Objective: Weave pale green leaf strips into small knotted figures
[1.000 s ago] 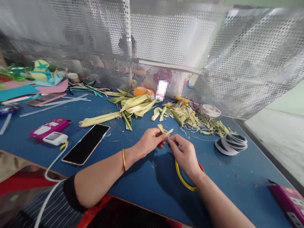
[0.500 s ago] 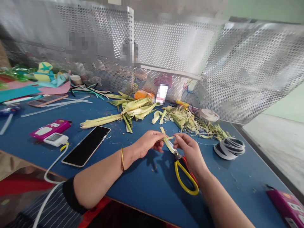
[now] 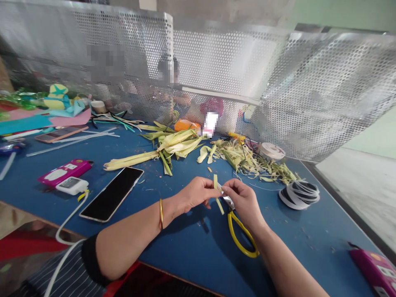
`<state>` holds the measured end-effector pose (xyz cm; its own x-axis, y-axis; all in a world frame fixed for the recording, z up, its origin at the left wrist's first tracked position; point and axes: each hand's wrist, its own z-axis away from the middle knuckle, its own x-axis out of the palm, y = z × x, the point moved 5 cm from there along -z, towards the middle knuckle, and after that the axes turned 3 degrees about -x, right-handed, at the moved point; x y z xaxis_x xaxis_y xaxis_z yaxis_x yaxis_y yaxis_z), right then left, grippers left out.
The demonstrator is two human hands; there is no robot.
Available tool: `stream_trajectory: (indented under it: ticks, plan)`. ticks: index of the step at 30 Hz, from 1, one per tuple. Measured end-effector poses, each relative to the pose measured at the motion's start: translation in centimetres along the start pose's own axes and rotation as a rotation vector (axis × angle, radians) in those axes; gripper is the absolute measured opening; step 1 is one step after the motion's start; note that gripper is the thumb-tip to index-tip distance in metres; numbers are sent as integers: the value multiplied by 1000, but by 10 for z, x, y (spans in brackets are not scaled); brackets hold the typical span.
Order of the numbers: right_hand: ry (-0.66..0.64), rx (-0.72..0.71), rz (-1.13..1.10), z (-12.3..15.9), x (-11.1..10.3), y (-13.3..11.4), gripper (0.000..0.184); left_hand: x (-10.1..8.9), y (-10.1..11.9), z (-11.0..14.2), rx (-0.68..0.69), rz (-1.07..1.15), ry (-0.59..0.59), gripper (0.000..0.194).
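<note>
A narrow pale-green strip of corn husk (image 3: 220, 206) stands out above and below the fingertips of my left hand (image 3: 198, 192), which pinches it. My right hand (image 3: 244, 200) is closed too, its thumb and fingertips meeting on the strip's edge close to the left fingers. Just beneath my right hand lie scissors (image 3: 229, 202) with a yellow handle loop; their blades are partly covered by my fingers. Beyond my hands are a bundle of corn husks (image 3: 177, 142) and a pile of shredded husk (image 3: 238, 154).
A phone (image 3: 113, 194) and a magenta box (image 3: 66, 171) with a white cabled device (image 3: 72, 186) lie left. At right are a coil of white strip (image 3: 298, 194) and another magenta box (image 3: 375, 268). A perforated metal screen (image 3: 216, 57) edges the blue table (image 3: 185, 251); a person sits behind it.
Both hands have moved slightly down and closer together. A side piece that stretched between them no longer shows, and the strip is now more upright.
</note>
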<state>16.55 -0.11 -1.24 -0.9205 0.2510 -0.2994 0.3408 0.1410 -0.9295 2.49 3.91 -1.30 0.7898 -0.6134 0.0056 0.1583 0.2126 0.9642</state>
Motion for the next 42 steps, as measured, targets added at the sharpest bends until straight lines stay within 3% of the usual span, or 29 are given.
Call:
stream_trajectory:
  ticks: [7,18,31,42]
  plan:
    - [79,-82,137,2,-2,-2,20,2,-1,0,-28,-13,-26,13]
    - [-22,-118,177,-2,-2,-8,31,5,-10,-4,17,-38,-38,18]
    - [26,-114,220,-5,-7,-2,37,18,-10,4,-36,-7,-87,24]
    - [54,-149,223,-2,-10,-7,39,13,-12,1,-41,57,-59,29]
